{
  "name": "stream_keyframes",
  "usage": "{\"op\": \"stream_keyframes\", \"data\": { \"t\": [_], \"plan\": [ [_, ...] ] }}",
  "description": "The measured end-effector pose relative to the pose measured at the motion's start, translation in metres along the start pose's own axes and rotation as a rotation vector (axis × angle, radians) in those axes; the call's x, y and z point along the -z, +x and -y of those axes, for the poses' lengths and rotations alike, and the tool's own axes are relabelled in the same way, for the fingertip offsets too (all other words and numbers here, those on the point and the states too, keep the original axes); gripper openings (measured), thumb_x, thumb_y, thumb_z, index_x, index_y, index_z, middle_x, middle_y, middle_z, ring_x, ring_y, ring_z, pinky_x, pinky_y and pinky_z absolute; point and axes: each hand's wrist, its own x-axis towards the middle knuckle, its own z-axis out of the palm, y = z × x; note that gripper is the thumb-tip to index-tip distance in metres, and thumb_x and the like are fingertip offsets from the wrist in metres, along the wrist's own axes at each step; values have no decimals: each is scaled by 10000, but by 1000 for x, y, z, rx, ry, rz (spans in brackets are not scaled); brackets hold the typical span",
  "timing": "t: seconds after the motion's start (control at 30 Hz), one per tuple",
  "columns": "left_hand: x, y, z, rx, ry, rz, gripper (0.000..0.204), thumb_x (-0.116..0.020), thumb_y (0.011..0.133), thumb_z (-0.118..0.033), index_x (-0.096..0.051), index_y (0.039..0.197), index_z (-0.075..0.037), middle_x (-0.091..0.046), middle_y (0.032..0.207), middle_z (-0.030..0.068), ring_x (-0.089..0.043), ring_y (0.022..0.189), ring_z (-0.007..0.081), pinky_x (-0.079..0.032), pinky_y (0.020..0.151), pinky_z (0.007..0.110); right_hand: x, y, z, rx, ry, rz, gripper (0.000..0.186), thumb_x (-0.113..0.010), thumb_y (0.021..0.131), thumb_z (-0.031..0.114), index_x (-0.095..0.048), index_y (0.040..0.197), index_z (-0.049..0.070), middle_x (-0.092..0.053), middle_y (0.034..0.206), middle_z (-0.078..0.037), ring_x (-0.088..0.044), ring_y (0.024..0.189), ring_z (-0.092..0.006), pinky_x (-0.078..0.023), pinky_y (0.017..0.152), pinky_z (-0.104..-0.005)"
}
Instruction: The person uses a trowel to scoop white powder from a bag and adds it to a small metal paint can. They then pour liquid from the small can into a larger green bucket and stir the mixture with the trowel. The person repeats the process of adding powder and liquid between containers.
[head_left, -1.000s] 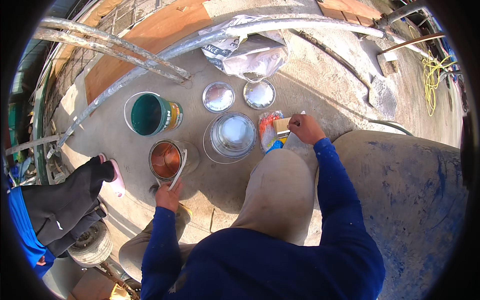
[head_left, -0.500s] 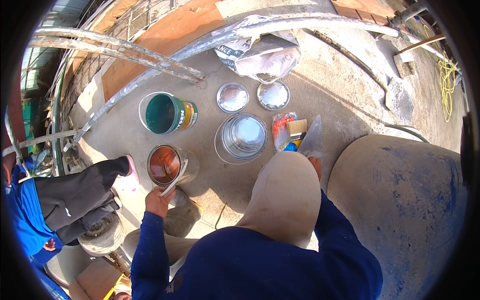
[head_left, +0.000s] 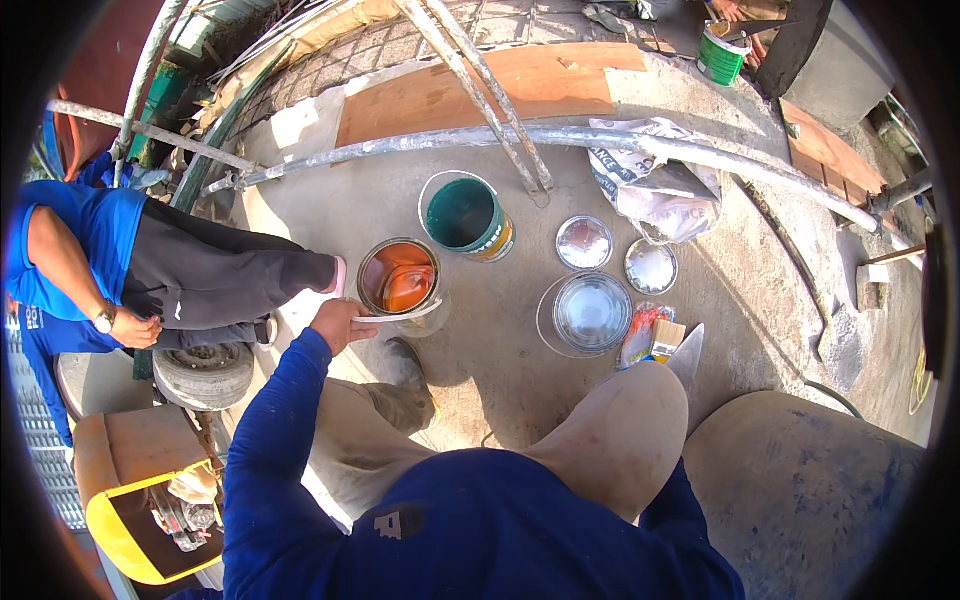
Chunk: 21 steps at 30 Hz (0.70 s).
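My left hand [head_left: 338,326] is closed round the white bail handle [head_left: 392,318] of a metal paint can [head_left: 432,318] on the concrete floor. Orange-red paint [head_left: 407,288] shows inside it. A green bucket [head_left: 505,246] stands just beyond. To the right is a shiny open metal can [head_left: 592,314], and two round metal lids [head_left: 584,243] lie behind it. A paintbrush [head_left: 668,340] rests on a plastic packet [head_left: 637,337] beside my right knee. The pointed metal blade of a trowel [head_left: 687,355] sticks out past that knee. My right hand is hidden behind my leg.
A co-worker in blue [head_left: 120,235] is close on the left, near a wheel [head_left: 203,375]. Scaffold pipes [head_left: 390,148] cross beyond the buckets. A white sack [head_left: 660,190] lies at the back, and a large grey drum-like object [head_left: 800,480] stands at the right.
My view has swung left, so the cans sit farther right in it. My right hand, seen by the trowel before, is now hidden. My left hand still holds the handle.
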Motion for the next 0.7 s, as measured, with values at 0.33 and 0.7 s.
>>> {"op": "stream_keyframes", "data": {
  "t": [0.33, 0.7],
  "plan": [
    [3, 52, -25, 56, 130, 37, 209, -551, 997, -104, -633, 1118, 45, -712, 1079, 174, -770, 954, 322, -644, 751, 430, 162, -14, 28, -86, 641, -259, 283, -601, 1045, 262, -663, 965, -2, -680, 823, -136, -616, 741, -266, -490, 699, -411],
    [-16, 58, -50, 40, 57, 81, 191, -536, 984, -103, -649, 1089, 8, -711, 1003, 126, -734, 862, 250, -619, 743, 419, 312, -5, 240, 347, 777, -40, 283, -673, 994, 163, -584, 1157, -49, -688, 895, -185, -698, 756, -299, -534, 694, -444]
  ]
}}
